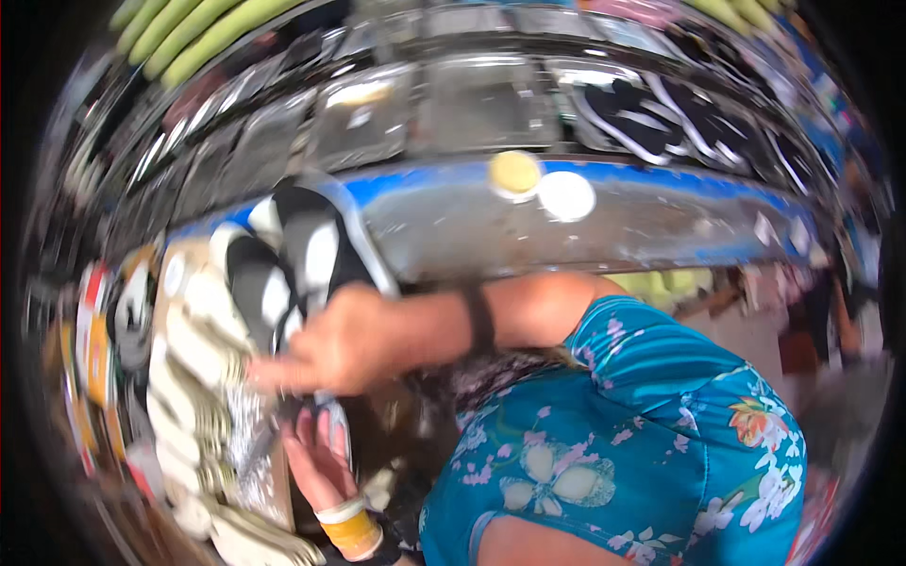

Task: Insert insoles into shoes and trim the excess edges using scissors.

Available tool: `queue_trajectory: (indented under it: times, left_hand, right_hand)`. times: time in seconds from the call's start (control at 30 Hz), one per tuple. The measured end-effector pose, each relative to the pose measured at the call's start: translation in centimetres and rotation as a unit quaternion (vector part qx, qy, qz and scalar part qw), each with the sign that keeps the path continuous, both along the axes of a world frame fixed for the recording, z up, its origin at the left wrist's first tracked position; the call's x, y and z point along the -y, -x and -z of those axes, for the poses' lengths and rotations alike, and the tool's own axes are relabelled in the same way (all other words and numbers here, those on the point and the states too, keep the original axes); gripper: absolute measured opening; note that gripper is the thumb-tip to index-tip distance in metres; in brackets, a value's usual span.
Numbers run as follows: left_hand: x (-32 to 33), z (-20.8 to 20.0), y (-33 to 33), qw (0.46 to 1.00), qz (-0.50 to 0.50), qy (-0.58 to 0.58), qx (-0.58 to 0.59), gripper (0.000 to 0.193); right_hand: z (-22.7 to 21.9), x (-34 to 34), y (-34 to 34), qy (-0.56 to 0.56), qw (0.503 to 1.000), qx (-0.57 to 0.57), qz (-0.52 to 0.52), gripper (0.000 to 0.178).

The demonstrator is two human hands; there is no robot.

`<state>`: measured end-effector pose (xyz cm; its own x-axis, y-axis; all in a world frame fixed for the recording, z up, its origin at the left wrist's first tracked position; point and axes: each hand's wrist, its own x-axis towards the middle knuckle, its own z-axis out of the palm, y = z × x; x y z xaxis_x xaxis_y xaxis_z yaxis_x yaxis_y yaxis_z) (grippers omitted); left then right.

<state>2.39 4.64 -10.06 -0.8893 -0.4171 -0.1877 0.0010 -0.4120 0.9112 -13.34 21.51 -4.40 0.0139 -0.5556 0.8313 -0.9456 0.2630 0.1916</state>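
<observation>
My right arm reaches across to the left, and my right hand (335,344) is smeared by motion. Its fingers point at a row of cream-coloured sole-like pieces (193,377) stacked in a cardboard box (278,486); whether they grip one cannot be made out. Below it, my left hand (319,462) is open, fingers stretched upward, next to a dark piece with a pale edge. Just beyond my right hand lie two black shoe pieces with white rims, a larger one (307,212) and a smaller one (250,288). Crumpled clear plastic (250,448) shows in the box.
A worn metal bench with a blue edge (425,226) runs across, bearing a yellow round lid (514,174) and a white one (567,196). Behind it stand rows of metal trays (481,99), some with black-and-white shoe pieces (623,113). Long green pieces (203,38) lie at the far left.
</observation>
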Motion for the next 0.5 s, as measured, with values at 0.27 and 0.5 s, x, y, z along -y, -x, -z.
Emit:
queue_trajectory:
  times: [0.27,0.5]
  left_hand:
    - [10.3,9.1,-14.0,0.866,-0.364,0.342,0.034,0.045]
    - [11.2,2.0,-15.3,0.757,-0.334,0.461,0.32,0.034]
  right_hand:
    - [6.5,15.8,-14.5,-0.146,0.898,0.083,-0.407,0.043]
    - [6.5,14.2,-13.3,-0.229,0.814,0.391,-0.362,0.062]
